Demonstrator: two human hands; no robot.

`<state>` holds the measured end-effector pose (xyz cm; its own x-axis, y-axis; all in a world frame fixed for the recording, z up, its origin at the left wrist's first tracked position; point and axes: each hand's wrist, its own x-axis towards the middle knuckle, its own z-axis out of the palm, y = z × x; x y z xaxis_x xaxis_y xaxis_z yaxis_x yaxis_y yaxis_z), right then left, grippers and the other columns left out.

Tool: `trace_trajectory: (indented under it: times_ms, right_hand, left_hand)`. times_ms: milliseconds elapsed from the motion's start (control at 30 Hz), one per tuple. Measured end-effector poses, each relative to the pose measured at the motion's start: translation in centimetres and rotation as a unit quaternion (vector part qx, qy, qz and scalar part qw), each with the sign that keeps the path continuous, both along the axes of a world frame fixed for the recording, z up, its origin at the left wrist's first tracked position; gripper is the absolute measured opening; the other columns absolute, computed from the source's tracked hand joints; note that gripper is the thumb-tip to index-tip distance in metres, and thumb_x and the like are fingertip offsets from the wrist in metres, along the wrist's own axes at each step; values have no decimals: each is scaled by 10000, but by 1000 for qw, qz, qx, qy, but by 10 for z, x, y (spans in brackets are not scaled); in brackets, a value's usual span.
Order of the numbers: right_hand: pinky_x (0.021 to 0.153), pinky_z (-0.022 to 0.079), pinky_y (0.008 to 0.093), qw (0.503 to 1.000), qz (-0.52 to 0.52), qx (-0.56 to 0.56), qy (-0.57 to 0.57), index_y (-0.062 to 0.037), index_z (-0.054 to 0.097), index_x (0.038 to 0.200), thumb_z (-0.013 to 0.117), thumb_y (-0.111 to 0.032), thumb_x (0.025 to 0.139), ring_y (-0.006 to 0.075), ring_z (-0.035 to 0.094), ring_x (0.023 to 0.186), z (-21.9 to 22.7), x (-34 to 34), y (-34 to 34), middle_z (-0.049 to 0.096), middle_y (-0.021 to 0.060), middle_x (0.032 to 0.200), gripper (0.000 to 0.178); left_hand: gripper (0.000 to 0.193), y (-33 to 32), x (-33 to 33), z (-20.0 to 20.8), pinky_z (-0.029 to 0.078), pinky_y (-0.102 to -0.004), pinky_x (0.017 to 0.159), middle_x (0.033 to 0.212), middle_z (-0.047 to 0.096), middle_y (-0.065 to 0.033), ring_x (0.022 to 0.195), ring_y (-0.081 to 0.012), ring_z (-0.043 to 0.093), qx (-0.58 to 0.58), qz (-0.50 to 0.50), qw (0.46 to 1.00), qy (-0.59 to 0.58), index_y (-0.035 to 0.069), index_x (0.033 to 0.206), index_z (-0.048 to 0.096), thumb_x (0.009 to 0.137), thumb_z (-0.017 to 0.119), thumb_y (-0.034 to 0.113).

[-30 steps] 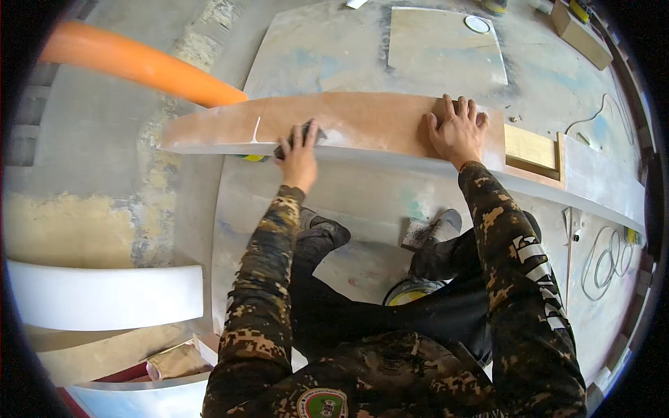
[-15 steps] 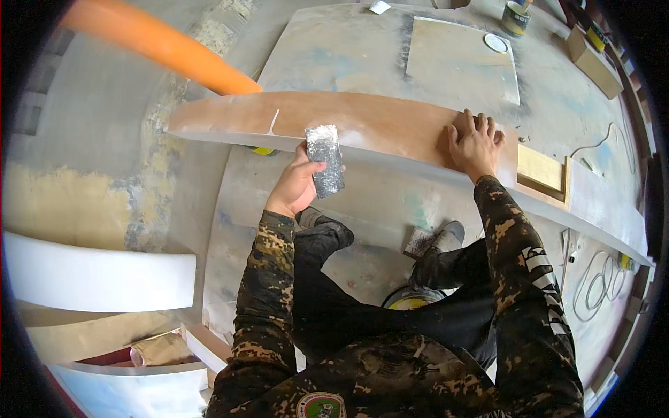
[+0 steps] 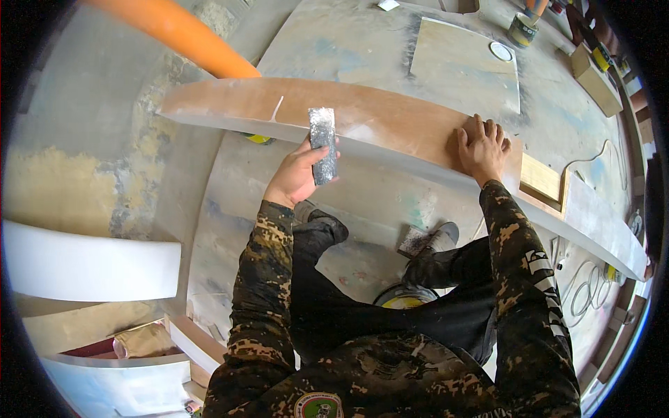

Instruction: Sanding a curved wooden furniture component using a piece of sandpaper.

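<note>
A grey sanding block with white dust on its upper end sits in my left hand, the thumb across its face and fingers behind it. It is held nearly upright just over the near edge of a long curved wooden panel. The panel is brown on top, with a white streak toward its left end and a pale dusty patch near the middle. Toward the panel's right part, my right hand lies on the surface with its fingers spread, beside an inset strip of lighter wood.
An orange tube slants in at the upper left. At lower left are a white curved panel and an open box holding a brown packet. A tub is between my legs; a can and a wooden box stand far right.
The sanding block has turned a little, so its face looks narrower, and it is slightly higher in view. The whole view has shifted a little. My right hand remains on the panel.
</note>
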<state>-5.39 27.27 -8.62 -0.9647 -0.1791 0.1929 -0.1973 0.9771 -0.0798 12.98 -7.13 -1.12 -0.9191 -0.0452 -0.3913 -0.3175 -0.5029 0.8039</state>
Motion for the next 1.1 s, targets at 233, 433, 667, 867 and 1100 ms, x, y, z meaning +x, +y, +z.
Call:
trace_trajectory:
  times_ms: [233, 433, 667, 867, 1100]
  right_hand:
    - [1123, 259, 586, 1000, -3, 21, -9, -190, 466, 1476, 478, -537, 969, 312, 348, 1408, 3, -1, 1, 464, 117, 1461, 615]
    - [1128, 253, 591, 1000, -3, 11, -5, -186, 476, 1470, 463, -570, 964, 328, 346, 1419, 0, -2, -4, 466, 147, 1461, 636]
    - [1124, 257, 592, 1000, 1, 8, 8, -188, 472, 1471, 469, -569, 960, 325, 350, 1414, -2, -2, 1, 465, 139, 1464, 637]
    - [1120, 262, 591, 1000, 2, 3, 0, -190, 479, 1459, 482, -551, 951, 332, 353, 1406, -5, -1, -4, 465, 136, 1460, 624]
    - [1121, 256, 598, 999, 3, -2, 34, -178, 496, 1445, 470, -521, 952, 324, 379, 1389, -10, -6, 2, 487, 139, 1427, 601]
  left_hand:
    - [565, 39, -13, -2, 294, -698, 1026, 1318, 426, -226, 1211, -465, 405, -732, -49, 667, -128, 254, 1531, 382, 990, 537, 310]
    - [679, 47, -23, -23, 312, -674, 971, 1607, 163, -176, 1282, -493, 332, -817, -66, 564, -103, 297, 1530, 386, 894, 564, 138]
    - [754, 66, -26, -49, 254, -783, 958, 1679, 89, -34, 1429, -570, 148, -820, -126, 555, -66, 386, 1557, 302, 906, 505, 65]
    - [628, 69, -26, -57, 239, -778, 967, 1657, 196, 16, 1481, -456, 151, -860, -136, 492, -25, 210, 1546, 357, 940, 502, 135]
    - [574, 58, -49, -56, 257, -750, 950, 1569, 371, -24, 1446, -451, 244, -879, -86, 468, 25, 115, 1500, 425, 933, 503, 149]
